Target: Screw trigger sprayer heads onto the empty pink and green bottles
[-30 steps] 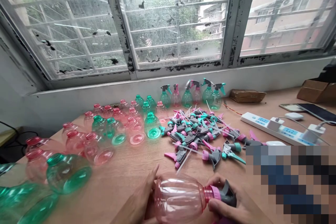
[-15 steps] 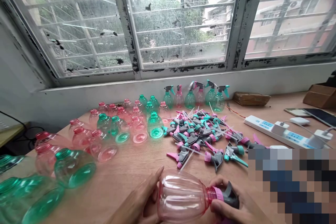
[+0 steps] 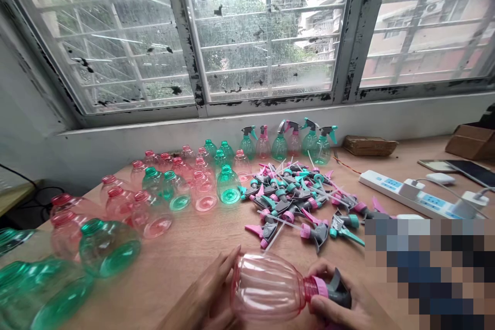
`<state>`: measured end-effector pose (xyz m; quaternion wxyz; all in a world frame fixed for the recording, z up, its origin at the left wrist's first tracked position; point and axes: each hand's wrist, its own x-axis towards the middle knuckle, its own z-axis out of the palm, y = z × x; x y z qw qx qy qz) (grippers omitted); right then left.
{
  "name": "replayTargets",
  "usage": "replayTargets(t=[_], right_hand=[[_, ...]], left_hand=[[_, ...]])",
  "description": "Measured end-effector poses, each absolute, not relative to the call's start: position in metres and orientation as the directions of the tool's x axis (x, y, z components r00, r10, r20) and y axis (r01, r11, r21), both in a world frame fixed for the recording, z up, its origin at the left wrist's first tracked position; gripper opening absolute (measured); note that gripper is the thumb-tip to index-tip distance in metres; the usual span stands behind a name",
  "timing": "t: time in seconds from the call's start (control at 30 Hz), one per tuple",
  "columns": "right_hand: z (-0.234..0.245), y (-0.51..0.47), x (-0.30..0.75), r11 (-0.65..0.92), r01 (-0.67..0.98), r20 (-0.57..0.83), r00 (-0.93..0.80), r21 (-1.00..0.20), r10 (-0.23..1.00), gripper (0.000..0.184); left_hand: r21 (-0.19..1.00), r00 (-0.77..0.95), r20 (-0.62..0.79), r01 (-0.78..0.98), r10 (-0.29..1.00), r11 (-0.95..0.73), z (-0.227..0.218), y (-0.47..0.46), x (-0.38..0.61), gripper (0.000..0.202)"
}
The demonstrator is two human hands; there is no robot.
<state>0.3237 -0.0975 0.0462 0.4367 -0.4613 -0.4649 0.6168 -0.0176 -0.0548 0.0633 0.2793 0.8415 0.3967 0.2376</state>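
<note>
A clear pink spray bottle lies on its side in the air at the bottom centre, its base toward the left. My left hand cups that base, with some fingers hidden behind and under the bottle. At the neck, my right hand pinches the pink collar of a grey trigger spray head, which sits on the bottle's mouth. Beyond my hands lies a heap of loose trigger spray heads in grey, pink and teal, their thin straws sticking out.
Open-necked pink bottles and green bottles stand across the left. Several bottles with spray heads line the back wall. To the right are a white power strip, a phone, a wooden block and a cardboard box.
Hardly anything differs. The bottle and both hands keep nearly the same place and grip.
</note>
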Motion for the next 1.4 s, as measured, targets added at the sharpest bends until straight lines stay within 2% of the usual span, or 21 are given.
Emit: replayTargets(t=[0.07, 0.17, 0.23, 0.37, 0.5, 0.57, 0.63, 0.7, 0.77, 0.83, 0.9, 1.0, 1.07, 1.17, 1.23, 1.4], right_hand=[[0.042, -0.098, 0.324, -0.214, -0.106, -0.191, -0.192, -0.971, 0.963, 0.064], [0.036, -0.099, 0.324, -0.241, -0.092, -0.222, -0.184, -0.966, 0.958, 0.064], [0.034, -0.099, 0.325, -0.254, -0.087, -0.234, -0.187, -0.963, 0.954, 0.064], [0.035, -0.098, 0.325, -0.232, -0.088, -0.212, -0.195, -0.969, 0.958, 0.062], [0.038, -0.098, 0.325, -0.221, -0.084, -0.202, -0.188, -0.972, 0.961, 0.059], [0.040, -0.098, 0.325, -0.231, -0.086, -0.213, -0.179, -0.969, 0.961, 0.059], [0.042, -0.099, 0.325, -0.237, -0.090, -0.220, -0.171, -0.967, 0.960, 0.061], [0.044, -0.099, 0.324, -0.234, -0.091, -0.217, -0.168, -0.968, 0.962, 0.062], [0.044, -0.099, 0.324, -0.229, -0.087, -0.212, -0.167, -0.970, 0.963, 0.062], [0.042, -0.098, 0.325, -0.216, -0.070, -0.203, -0.165, -0.974, 0.965, 0.062], [0.041, -0.097, 0.326, -0.203, -0.041, -0.193, -0.186, -0.978, 0.964, 0.063], [0.041, -0.097, 0.326, -0.209, -0.027, -0.200, -0.192, -0.978, 0.961, 0.064], [0.044, -0.098, 0.326, -0.201, -0.044, -0.190, -0.174, -0.979, 0.966, 0.063], [0.048, -0.099, 0.324, -0.199, -0.062, -0.186, -0.168, -0.978, 0.968, 0.062], [0.050, -0.100, 0.323, -0.218, -0.063, -0.204, -0.170, -0.974, 0.964, 0.064], [0.047, -0.099, 0.323, -0.223, -0.070, -0.210, -0.158, -0.972, 0.965, 0.065]], left_hand=[[0.656, 0.579, 0.179, 0.532, 0.796, -0.535, 0.059, -0.053, -0.018, 0.086], [0.656, 0.592, 0.185, 0.521, 0.785, -0.547, 0.047, -0.050, -0.023, 0.107], [0.643, 0.590, 0.206, 0.519, 0.780, -0.563, 0.042, -0.050, -0.024, 0.113], [0.619, 0.572, 0.257, 0.522, 0.779, -0.587, 0.049, -0.050, -0.019, 0.101], [0.644, 0.588, 0.293, 0.461, 0.754, -0.610, 0.058, -0.050, -0.012, 0.082], [0.660, 0.584, 0.290, 0.452, 0.758, -0.600, 0.058, -0.051, -0.012, 0.085], [0.670, 0.564, 0.289, 0.457, 0.773, -0.585, 0.054, -0.054, -0.014, 0.097], [0.661, 0.545, 0.292, 0.479, 0.786, -0.578, 0.052, -0.056, -0.017, 0.108], [0.635, 0.543, 0.298, 0.502, 0.785, -0.588, 0.052, -0.058, -0.019, 0.110], [0.601, 0.554, 0.300, 0.522, 0.777, -0.605, 0.054, -0.058, -0.019, 0.108], [0.579, 0.560, 0.306, 0.532, 0.770, -0.618, 0.056, -0.058, -0.018, 0.096], [0.591, 0.586, 0.311, 0.497, 0.748, -0.635, 0.055, -0.057, -0.017, 0.086], [0.614, 0.600, 0.306, 0.469, 0.739, -0.635, 0.053, -0.057, -0.017, 0.092], [0.634, 0.552, 0.279, 0.509, 0.786, -0.582, 0.052, -0.060, -0.018, 0.115], [0.634, 0.517, 0.264, 0.543, 0.814, -0.551, 0.054, -0.061, -0.018, 0.119], [0.663, 0.563, 0.262, 0.486, 0.784, -0.570, 0.055, -0.057, -0.016, 0.092]])
